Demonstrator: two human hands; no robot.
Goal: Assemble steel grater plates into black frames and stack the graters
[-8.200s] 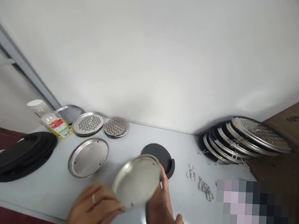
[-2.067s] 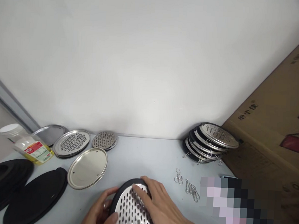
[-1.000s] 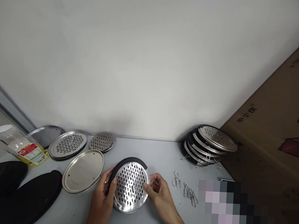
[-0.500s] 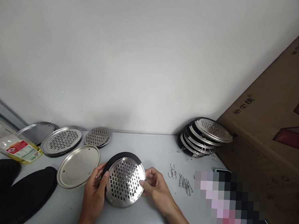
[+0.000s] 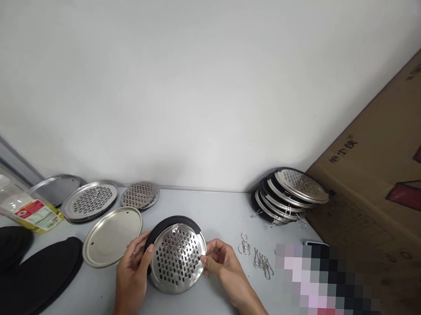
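A round metal grater disc [image 5: 179,259] with a black rim piece [image 5: 174,220] around its upper left edge is held between both hands, low over the table. My left hand [image 5: 134,271] grips the rim side, thumb on top and fingers beneath. At the right edge, my right hand [image 5: 224,268] pinches the disc between thumb and fingers. Just left of my left hand lies a plain metal disc [image 5: 113,237] with small holes near its edge. Small wire rings [image 5: 244,244] and wire clips [image 5: 263,262] lie to the right of my right hand.
Along the wall stand more grater discs [image 5: 91,199], [image 5: 140,195] and a plain disc. Black round discs [image 5: 38,275] and a bottle of yellow liquid [image 5: 40,214] are at left. A stack of assembled graters [image 5: 293,194] leans near a cardboard box [image 5: 381,185]. A pixelated item lies front right.
The view has shifted slightly, so everything sits a little lower and to the right. Both hands keep the same hold on the grater disc.
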